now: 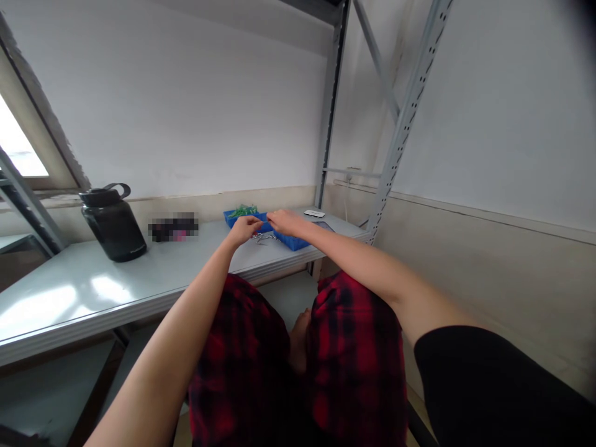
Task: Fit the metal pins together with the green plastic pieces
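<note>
Wall: the pale wall (209, 112) runs behind everything, with a beige band along its lower part.
Shelving: a grey metal frame (395, 146) rises at the right end of the worktop, its upright punched with slots.
Worktop: the light grey worktop (186, 270) stretches from the left edge to that frame, glare lying on its left part.
Plaid: red-and-black checked cloth (358, 347) covers the person's knees, which are apart in front of the worktop's edge.
Bottle: the dark bottle (116, 228) stands upright at the left, its loop handle raised on the lid.
Blue containers: the rear blue tray (230, 219) sits near the wall; the front blue basket (295, 243) is nearer the edge, partly under the right forearm.
Hands: the left hand (244, 230) and right hand (283, 221) face each other just above the worktop, near the blue containers, fingertips of each drawn together in a pinch.
White item: a flat white object (315, 213) lies beyond the right wrist.
Greens: green pieces (244, 211) heap in the rear tray.
Metal: shiny metal pieces (264, 237) lie below the hands, beside the basket.
Held: a small piece (264, 222) appears to bridge both sets of fingertips, too tiny to identify.
</note>
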### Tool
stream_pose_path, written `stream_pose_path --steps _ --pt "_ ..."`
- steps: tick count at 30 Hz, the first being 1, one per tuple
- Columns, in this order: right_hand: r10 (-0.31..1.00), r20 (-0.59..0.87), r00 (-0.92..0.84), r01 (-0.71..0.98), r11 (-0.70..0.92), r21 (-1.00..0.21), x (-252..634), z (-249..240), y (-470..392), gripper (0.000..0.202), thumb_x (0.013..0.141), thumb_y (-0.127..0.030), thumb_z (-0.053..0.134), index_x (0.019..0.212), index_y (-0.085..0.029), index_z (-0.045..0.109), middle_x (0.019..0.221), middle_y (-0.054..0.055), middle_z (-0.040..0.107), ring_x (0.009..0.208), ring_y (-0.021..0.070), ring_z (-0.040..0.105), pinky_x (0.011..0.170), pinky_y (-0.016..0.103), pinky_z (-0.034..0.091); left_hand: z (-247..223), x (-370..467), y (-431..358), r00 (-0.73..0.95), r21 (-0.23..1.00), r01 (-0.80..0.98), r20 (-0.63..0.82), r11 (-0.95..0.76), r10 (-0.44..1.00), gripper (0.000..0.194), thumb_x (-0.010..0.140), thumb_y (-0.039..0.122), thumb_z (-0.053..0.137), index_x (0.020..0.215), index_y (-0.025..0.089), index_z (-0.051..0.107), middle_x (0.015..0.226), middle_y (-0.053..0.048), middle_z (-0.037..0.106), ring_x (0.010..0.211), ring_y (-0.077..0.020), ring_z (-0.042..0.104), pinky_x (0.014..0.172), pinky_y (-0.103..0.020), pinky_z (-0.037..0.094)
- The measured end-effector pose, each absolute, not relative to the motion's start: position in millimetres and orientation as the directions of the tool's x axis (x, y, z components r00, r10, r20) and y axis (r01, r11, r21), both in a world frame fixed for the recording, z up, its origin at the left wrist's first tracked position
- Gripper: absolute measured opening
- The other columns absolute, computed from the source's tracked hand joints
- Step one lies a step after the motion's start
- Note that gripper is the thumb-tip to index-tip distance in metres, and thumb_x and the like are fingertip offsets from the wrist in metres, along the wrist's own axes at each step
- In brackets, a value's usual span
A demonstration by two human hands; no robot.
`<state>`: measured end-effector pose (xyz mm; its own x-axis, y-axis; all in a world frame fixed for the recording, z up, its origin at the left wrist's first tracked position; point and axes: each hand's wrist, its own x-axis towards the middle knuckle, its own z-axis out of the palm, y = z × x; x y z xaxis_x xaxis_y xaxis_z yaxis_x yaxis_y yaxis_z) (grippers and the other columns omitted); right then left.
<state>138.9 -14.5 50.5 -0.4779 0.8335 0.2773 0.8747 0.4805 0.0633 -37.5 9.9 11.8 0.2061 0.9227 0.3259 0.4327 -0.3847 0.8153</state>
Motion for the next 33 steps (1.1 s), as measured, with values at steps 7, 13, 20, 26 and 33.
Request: stream_pose_path --steps 7,13,20,26,33 --pt "0.864 0.26 -0.431 0.9 0.434 0.051 151.2 53.7 -23.0 0.024 0.099 -0.023 0.043 0.105 -0.019 0.066 0.103 0.012 0.074 0.087 0.0237 0.067 0.069 0.029 0.042 11.6 -35.4 9.2 0.215 0.82 0.416 0.332 -0.394 0.918 0.018 0.084 0.028 0.061 0.082 0.013 0.07 0.075 -0.005 0.069 0.063 -0.0144 0.061 0.058 -0.025 0.048" --pt "0.84 0.279 -0.465 0.882 0.466 0.068 160.3 47.9 -16.4 0.024 0.098 -0.026 0.044 0.103 -0.018 0.067 0.102 0.013 0.073 0.087 0.0245 0.067 0.071 0.03 0.043 12.7 -32.1 6.7 0.229 0.796 0.445 0.342 -0.41 0.911 0.017 0.084 0.026 0.059 0.083 0.013 0.07 0.074 -0.005 0.069 0.064 -0.0157 0.063 0.059 -0.025 0.048" --pt "0.834 0.265 -0.484 0.873 0.482 0.078 158.0 51.0 -19.6 0.023 0.099 -0.025 0.046 0.102 -0.018 0.067 0.101 0.013 0.073 0.084 0.024 0.066 0.07 0.03 0.042 12.7 -32.7 7.9 0.208 0.825 0.408 0.333 -0.391 0.92 0.014 0.084 0.021 0.056 0.085 0.012 0.067 0.078 -0.006 0.069 0.061 -0.0143 0.061 0.059 -0.026 0.048" --pt "0.834 0.284 -0.473 0.879 0.469 0.086 155.7 52.0 -22.0 0.028 0.101 -0.027 0.041 0.11 -0.016 0.065 0.106 0.013 0.073 0.087 0.0223 0.066 0.07 0.028 0.039 17.3 -29.4 0.4 0.14 0.892 0.31 0.3 -0.33 0.943 0.013 0.083 0.026 0.064 0.086 0.013 0.067 0.081 -0.007 0.07 0.066 -0.0172 0.065 0.058 -0.027 0.048" --pt "0.794 0.364 -0.487 0.844 0.535 -0.038 153.8 50.0 -21.6 0.031 0.102 -0.029 0.038 0.109 -0.015 0.065 0.101 0.01 0.073 0.08 0.0184 0.061 0.07 0.026 0.037 18.5 -28.4 0.4 0.172 0.934 0.025 0.346 -0.356 0.922 0.034 0.071 0.039 0.079 0.088 0.012 0.067 0.09 -0.009 0.071 0.087 -0.023 0.068 0.071 -0.031 0.053"
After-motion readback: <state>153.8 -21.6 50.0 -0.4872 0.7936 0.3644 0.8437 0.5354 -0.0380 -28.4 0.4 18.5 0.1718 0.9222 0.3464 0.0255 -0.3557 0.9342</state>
